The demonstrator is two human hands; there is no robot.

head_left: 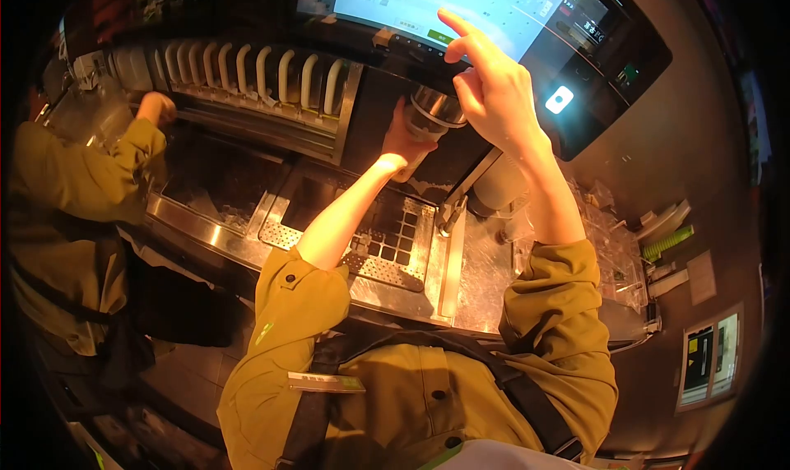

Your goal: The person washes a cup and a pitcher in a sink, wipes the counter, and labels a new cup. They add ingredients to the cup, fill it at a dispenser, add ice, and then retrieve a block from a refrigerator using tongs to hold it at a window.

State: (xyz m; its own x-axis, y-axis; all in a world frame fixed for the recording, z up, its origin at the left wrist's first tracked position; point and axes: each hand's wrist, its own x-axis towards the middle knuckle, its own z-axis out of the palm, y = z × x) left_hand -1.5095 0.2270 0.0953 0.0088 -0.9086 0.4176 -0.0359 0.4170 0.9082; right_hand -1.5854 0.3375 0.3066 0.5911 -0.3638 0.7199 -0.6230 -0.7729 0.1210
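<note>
Olive sleeves reach up to a drinks machine.
Left hand grips a clear plastic cup; right hand taps the glowing touchscreen, forefinger extended.

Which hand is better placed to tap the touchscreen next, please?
The right hand, probably: its index finger is already on the touchscreen, while the left hand holds the cup under the machine.

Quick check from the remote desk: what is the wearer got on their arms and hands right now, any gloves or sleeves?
No gloves: the left hand and right hand are bare. Both arms wear olive-mustard shirt sleeves rolled up near the elbow, the left cuff showing a small button. Dark apron straps cross the matching shirt.
</note>
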